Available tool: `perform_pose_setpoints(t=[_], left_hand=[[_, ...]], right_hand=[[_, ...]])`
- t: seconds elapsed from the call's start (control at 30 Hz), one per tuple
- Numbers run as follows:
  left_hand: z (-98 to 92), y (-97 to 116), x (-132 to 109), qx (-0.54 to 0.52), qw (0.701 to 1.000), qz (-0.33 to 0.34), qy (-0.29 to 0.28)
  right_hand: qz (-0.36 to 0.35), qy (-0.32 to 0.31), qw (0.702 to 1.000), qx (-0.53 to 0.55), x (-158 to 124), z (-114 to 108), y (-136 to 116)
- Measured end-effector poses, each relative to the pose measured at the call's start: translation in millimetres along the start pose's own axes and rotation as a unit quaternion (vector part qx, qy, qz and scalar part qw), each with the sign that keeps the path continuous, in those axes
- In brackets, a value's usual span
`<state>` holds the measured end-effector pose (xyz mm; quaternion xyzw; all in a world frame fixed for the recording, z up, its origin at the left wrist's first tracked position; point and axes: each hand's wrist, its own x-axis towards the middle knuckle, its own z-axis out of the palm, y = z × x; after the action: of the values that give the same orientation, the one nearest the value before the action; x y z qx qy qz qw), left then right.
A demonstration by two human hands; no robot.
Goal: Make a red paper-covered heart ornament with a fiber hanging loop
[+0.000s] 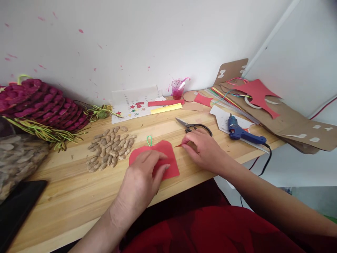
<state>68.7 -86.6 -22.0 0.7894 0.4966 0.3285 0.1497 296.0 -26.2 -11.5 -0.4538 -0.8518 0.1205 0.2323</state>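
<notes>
A red paper cutout point(172, 165) with a green loop of cord point(149, 141) at its top lies near the table's front edge. Over it rests my left hand point(147, 168), fingers bent, thumb and forefinger apart; part of the paper is hidden beneath. To the right, my right hand point(198, 149) pinches a small pointed red paper scrap point(179, 145) between thumb and fingertips, just off the cutout's edge. Right behind that hand lies a pair of scissors point(188, 124) with black handles, blades pointing left.
Loose peanuts point(112, 146) spread left of the cutout, near a purple pinecone-like craft point(44, 105). A blue glue gun point(240, 131) lies right, its cord over the edge. Behind are star-strewn paper point(122, 100), a yellow strip point(165, 108), a pink-stained cup point(177, 89) and cardboard point(289, 130).
</notes>
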Motion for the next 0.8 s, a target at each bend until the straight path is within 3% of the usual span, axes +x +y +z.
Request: perform_pose_setpoints(t=[0.1,0.2,0.27,0.33,0.4,0.47,0.53,0.6,0.67,0.8], left_hand=[[4.0,8,9,-0.062,0.994,-0.075,0.043],[8.3,16,18,-0.185,0.969,-0.162,0.013],[9.6,17,21,-0.276,0.936,-0.216,-0.006],[8.2,13,19,-0.347,0.901,-0.262,0.0],[4.8,6,14,-0.375,0.882,-0.285,0.026],[1.3,-2,7,-0.361,0.89,-0.275,0.047],[-0.1,-9,0,-0.28,0.932,-0.226,0.045],[1.3,-12,-6,-0.178,0.972,-0.149,0.024],[4.2,-11,-10,-0.109,0.992,-0.065,-0.001],[8.6,-9,-12,-0.064,0.997,0.032,-0.029]], right_hand=[[0.032,-0.033,0.996,0.073,-6,-6,-19],[0.08,-0.074,0.983,0.146,-12,-12,-34],[0.087,-0.079,0.982,0.15,-18,-20,-33],[0.082,-0.035,0.991,0.095,-25,-35,-18],[0.105,0.068,0.992,-0.018,-36,-57,9],[0.176,0.108,0.967,-0.152,-48,-80,42],[0.268,0.076,0.927,-0.252,-58,-97,73],[0.312,0.003,0.913,-0.262,-65,-104,96],[0.326,-0.054,0.919,-0.214,-68,-101,108],[0.323,-0.048,0.905,-0.271,-67,-87,106]])
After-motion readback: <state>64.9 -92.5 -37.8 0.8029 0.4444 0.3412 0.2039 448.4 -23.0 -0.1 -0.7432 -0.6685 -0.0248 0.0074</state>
